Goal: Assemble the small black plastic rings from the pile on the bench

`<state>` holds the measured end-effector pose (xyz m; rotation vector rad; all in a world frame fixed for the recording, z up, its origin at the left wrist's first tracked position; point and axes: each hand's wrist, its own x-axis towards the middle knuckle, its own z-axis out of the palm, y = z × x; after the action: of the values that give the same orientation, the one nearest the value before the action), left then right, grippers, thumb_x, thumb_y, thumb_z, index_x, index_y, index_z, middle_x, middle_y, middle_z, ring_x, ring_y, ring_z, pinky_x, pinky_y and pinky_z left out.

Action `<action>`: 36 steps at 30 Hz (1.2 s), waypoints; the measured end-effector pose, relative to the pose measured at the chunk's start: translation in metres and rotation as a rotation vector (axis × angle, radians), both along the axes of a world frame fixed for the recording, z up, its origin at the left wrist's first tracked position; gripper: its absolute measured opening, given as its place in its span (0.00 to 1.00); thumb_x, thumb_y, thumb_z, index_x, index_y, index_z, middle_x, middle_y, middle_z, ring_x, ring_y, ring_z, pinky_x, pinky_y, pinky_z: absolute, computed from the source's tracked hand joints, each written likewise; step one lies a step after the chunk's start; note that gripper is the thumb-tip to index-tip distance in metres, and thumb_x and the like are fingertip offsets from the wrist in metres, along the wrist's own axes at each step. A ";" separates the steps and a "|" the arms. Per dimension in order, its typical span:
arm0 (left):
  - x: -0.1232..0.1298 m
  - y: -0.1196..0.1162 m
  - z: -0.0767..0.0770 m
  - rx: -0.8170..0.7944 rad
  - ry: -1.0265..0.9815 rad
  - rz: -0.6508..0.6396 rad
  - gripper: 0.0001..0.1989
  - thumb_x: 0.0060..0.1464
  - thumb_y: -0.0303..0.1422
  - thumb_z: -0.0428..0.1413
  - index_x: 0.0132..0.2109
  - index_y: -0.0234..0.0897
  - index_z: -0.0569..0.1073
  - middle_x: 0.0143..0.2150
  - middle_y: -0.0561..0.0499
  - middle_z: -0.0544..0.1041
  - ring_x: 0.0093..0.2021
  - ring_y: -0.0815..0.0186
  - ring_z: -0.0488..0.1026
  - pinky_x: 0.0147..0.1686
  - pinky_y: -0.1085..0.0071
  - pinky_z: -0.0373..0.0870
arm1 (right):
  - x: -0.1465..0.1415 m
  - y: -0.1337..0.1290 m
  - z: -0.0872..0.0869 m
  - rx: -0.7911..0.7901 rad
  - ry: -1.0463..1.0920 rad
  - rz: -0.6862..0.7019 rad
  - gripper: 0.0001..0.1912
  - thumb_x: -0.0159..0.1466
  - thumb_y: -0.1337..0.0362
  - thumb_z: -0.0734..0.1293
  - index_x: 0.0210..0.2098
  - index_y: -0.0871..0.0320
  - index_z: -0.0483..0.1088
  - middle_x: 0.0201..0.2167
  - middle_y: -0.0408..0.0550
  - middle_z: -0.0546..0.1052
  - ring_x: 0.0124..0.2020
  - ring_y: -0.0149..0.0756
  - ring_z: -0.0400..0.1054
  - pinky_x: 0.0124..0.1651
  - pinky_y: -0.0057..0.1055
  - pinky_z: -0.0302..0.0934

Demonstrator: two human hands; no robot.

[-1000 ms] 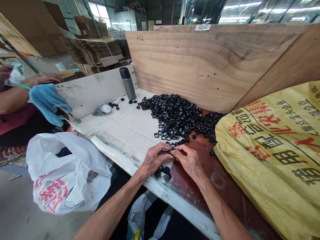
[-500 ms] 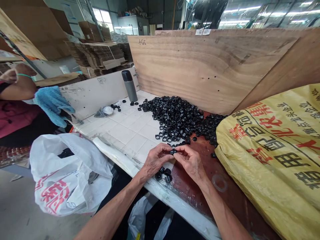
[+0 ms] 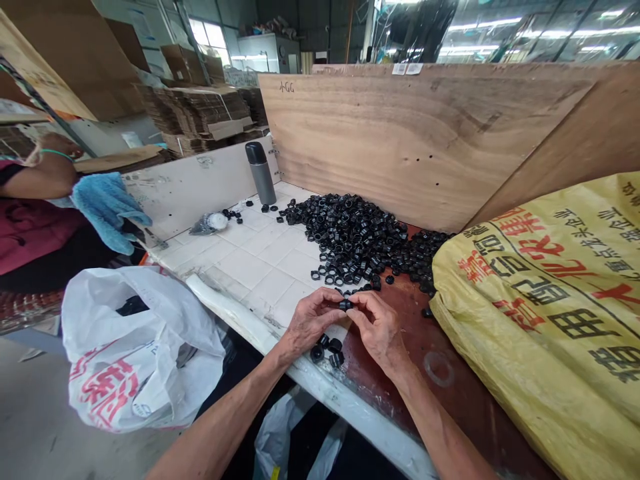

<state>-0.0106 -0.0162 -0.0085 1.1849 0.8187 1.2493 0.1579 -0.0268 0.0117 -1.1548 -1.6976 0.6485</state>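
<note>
1. Head view: left hand (image 3: pixel 313 321) pinches a small black part (image 3: pixel 345 305) between thumb and fingers; right hand (image 3: pixel 376 327) pinches its other side.
2. Part sits just this side of the pile of black rings (image 3: pixel 353 230). From where I stand, can't tell if it's one piece or two.
3. Nearer the worker than the pile: loose black pieces (image 3: pixel 317 353) on the table (image 3: pixel 250 267).
4. Right of pile: printed yellow sack (image 3: pixel 540 320).
5. Behind-left of pile: grey flask (image 3: pixel 263 180), upright.
6. Behind pile: wooden board (image 3: pixel 425 133).

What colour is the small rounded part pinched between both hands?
Black. The small rounded black part shows best in the head view, the only one.
</note>
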 end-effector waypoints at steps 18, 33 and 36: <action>0.000 0.001 0.000 0.035 0.039 -0.015 0.12 0.49 0.31 0.66 0.41 0.35 0.76 0.40 0.51 0.75 0.38 0.68 0.73 0.42 0.72 0.71 | 0.001 -0.001 -0.001 -0.105 0.074 0.022 0.04 0.64 0.64 0.67 0.37 0.55 0.74 0.38 0.47 0.76 0.38 0.37 0.72 0.40 0.30 0.65; -0.001 0.000 -0.004 0.090 0.131 -0.041 0.10 0.51 0.32 0.65 0.42 0.36 0.76 0.43 0.49 0.74 0.40 0.66 0.74 0.44 0.69 0.73 | 0.001 -0.002 -0.003 -0.107 -0.019 -0.030 0.11 0.67 0.59 0.63 0.46 0.57 0.68 0.29 0.43 0.76 0.28 0.32 0.71 0.35 0.26 0.64; -0.001 0.001 -0.007 0.141 0.170 -0.044 0.10 0.52 0.33 0.64 0.42 0.36 0.76 0.43 0.48 0.74 0.43 0.64 0.73 0.46 0.68 0.73 | 0.000 -0.003 -0.001 -0.098 -0.076 -0.015 0.09 0.69 0.58 0.61 0.40 0.56 0.69 0.26 0.42 0.74 0.25 0.30 0.68 0.32 0.24 0.61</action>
<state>-0.0115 -0.0154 -0.0155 1.4310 0.8347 1.1974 0.1581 -0.0301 0.0103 -1.2742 -1.7348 0.6924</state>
